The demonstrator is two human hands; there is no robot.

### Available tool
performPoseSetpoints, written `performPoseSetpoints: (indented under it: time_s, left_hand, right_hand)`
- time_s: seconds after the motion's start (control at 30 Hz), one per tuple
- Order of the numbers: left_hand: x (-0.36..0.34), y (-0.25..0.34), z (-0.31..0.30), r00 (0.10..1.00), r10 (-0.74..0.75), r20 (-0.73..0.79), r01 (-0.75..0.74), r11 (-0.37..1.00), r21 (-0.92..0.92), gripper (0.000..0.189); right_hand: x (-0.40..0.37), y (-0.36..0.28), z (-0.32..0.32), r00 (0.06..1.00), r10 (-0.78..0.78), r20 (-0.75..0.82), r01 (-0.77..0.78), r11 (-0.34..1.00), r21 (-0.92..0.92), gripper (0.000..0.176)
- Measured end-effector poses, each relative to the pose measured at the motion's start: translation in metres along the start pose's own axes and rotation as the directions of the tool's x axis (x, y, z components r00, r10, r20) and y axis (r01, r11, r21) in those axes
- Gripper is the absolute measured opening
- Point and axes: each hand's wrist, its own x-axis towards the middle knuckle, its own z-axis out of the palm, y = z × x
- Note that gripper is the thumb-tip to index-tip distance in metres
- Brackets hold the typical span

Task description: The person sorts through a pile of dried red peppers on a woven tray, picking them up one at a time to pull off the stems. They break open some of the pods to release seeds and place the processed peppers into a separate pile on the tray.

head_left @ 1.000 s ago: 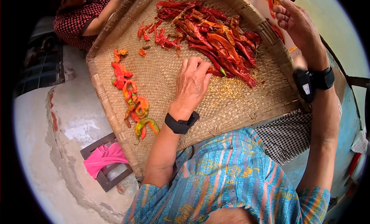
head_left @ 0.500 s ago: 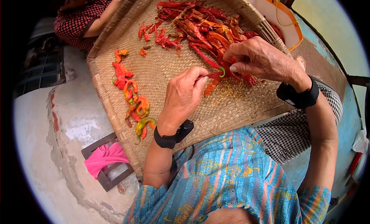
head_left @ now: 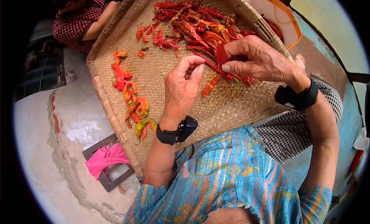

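Note:
My right hand (head_left: 258,60) pinches a dried red chili pepper (head_left: 221,54) between thumb and fingers, above the heap. Just left of it, my left hand (head_left: 181,83) has curled fingers, with thumb and index fingertip slightly apart and nothing visible between them. Behind the left fingertips lies a long red chili. Under both hands is a woven bamboo tray (head_left: 169,96). Dried red chilies (head_left: 200,33) are heaped at its far side, partly hidden by my right hand. A green chili stem (head_left: 236,81) shows below that hand, near scattered yellow seeds (head_left: 229,91).
Fresher red, orange and green chilies (head_left: 142,106) lie along the tray's left side. An orange-rimmed white container (head_left: 291,29) stands at the upper right. A pink cloth (head_left: 106,158) hangs over a dark wooden frame (head_left: 111,181). Another person's patterned sleeve (head_left: 79,27) is at the upper left.
My hands no longer meet at the chili. The left pinch has loosened; the right hand has a red chili raised in its fingers. A green stem now lies lower, by the seeds.

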Motion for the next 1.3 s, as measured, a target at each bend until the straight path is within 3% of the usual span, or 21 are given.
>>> performPoseSetpoints:
  time_s: [0.07, 0.1, 0.17, 0.23, 0.27, 0.33, 0.5, 0.53, 0.6, 0.7, 0.77, 0.8, 0.83, 0.87, 0.93, 1.0, 1.1, 1.17, 1.2, 1.27, 1.3]
  left_hand:
    - [0.001, 0.0, -0.005, 0.97, -0.12, 0.21, 0.021, 0.908, 0.418, 0.017]
    - [-0.001, -0.005, -0.005, 0.97, -0.119, 0.21, 0.021, 0.909, 0.417, 0.017]
    - [-0.01, -0.024, -0.003, 0.923, 0.06, 0.379, -0.296, 0.742, 0.602, 0.019]
    - [-0.014, -0.03, 0.0, 0.926, 0.073, 0.369, -0.294, 0.752, 0.59, 0.018]
    - [-0.015, -0.032, 0.002, 0.928, 0.086, 0.363, -0.296, 0.762, 0.576, 0.018]
    - [-0.016, -0.035, 0.003, 0.927, 0.086, 0.366, -0.299, 0.76, 0.577, 0.017]
    - [-0.015, -0.035, 0.003, 0.927, 0.058, 0.372, -0.279, 0.77, 0.574, 0.015]
    - [-0.015, -0.035, 0.003, 0.925, 0.053, 0.377, -0.277, 0.773, 0.571, 0.014]
    - [-0.015, -0.035, 0.001, 0.923, 0.048, 0.381, -0.275, 0.776, 0.568, 0.013]
    - [-0.017, -0.031, -0.001, 0.927, -0.082, 0.365, -0.119, 0.861, 0.495, 0.014]
    - [-0.016, -0.017, -0.004, 0.908, -0.297, 0.297, 0.232, 0.944, 0.235, 0.019]
    - [-0.014, -0.014, -0.003, 0.908, -0.297, 0.295, 0.232, 0.944, 0.236, 0.019]
    - [-0.01, -0.011, -0.001, 0.959, -0.19, 0.212, 0.195, 0.981, 0.0, 0.021]
    - [-0.006, -0.008, 0.002, 0.99, -0.101, 0.101, 0.122, 0.965, -0.232, 0.024]
    - [0.006, 0.005, 0.011, 0.993, -0.096, 0.068, 0.111, 0.955, -0.274, 0.024]
    - [0.016, 0.012, 0.024, 0.994, -0.094, 0.049, 0.106, 0.895, -0.433, 0.024]
    - [0.03, 0.009, 0.041, 0.999, -0.018, 0.037, 0.032, 0.906, -0.423, 0.025]
    - [0.032, 0.006, 0.046, 1.0, 0.009, 0.015, -0.002, 0.904, -0.428, 0.023]
    - [0.033, 0.003, 0.047, 1.0, 0.008, 0.029, 0.006, 0.904, -0.428, 0.023]
    - [0.029, -0.009, 0.037, 0.999, -0.054, 0.003, 0.054, 0.992, -0.115, 0.017]
    - [0.028, -0.018, 0.035, 1.0, -0.008, -0.028, 0.01, 0.996, 0.086, 0.017]
  right_hand:
    - [-0.002, -0.012, -0.011, 0.992, 0.054, -0.11, -0.054, 0.999, 0.001, 0.023]
    - [-0.003, -0.014, -0.016, 0.976, 0.078, -0.205, -0.075, 0.997, 0.02, 0.023]
    - [-0.007, 0.004, -0.031, 0.921, -0.016, -0.39, -0.013, 0.997, -0.072, 0.024]
    - [0.004, 0.007, -0.056, 0.838, -0.262, -0.478, 0.095, 0.934, -0.346, 0.024]
    - [-0.007, -0.024, -0.059, 0.831, -0.029, -0.556, -0.237, 0.885, -0.401, 0.017]
    - [-0.008, -0.012, -0.063, 0.711, -0.283, -0.644, -0.39, 0.603, -0.696, 0.015]
    - [-0.031, 0.029, -0.092, 0.752, -0.345, -0.562, -0.419, 0.409, -0.811, 0.017]
    - [-0.029, 0.033, -0.092, 0.751, -0.346, -0.562, -0.42, 0.407, -0.811, 0.017]
    - [-0.022, 0.037, -0.09, 0.778, -0.097, -0.62, -0.543, 0.393, -0.742, 0.023]
    - [-0.018, 0.019, -0.073, 0.859, -0.017, -0.512, -0.407, 0.583, -0.703, 0.023]
    - [-0.014, 0.011, -0.06, 0.911, 0.007, -0.412, -0.315, 0.655, -0.687, 0.023]
    - [-0.01, 0.012, -0.051, 0.932, -0.055, -0.358, -0.178, 0.79, -0.587, 0.025]
    - [-0.005, 0.009, -0.042, 0.942, -0.129, -0.311, -0.03, 0.888, -0.458, 0.03]
    - [-0.006, -0.001, -0.036, 0.967, 0.05, -0.249, -0.124, 0.949, -0.291, 0.035]
    - [-0.004, -0.007, -0.028, 0.986, 0.155, -0.057, -0.162, 0.976, -0.144, 0.041]
    - [-0.003, 0.003, -0.016, 0.998, -0.037, -0.041, 0.027, 0.977, -0.213, 0.046]
    - [-0.002, -0.004, -0.021, 0.985, 0.156, 0.075, -0.128, 0.948, -0.292, 0.044]
    - [-0.006, 0.01, -0.017, 0.992, -0.057, -0.109, 0.012, 0.926, -0.378, 0.039]
    - [-0.005, 0.001, -0.028, 0.983, -0.005, -0.183, -0.056, 0.945, -0.322, 0.031]
    - [-0.009, -0.002, -0.048, 0.939, -0.017, -0.343, -0.162, 0.859, -0.486, 0.026]
    - [-0.012, 0.017, -0.066, 0.894, -0.18, -0.411, -0.118, 0.79, -0.602, 0.026]
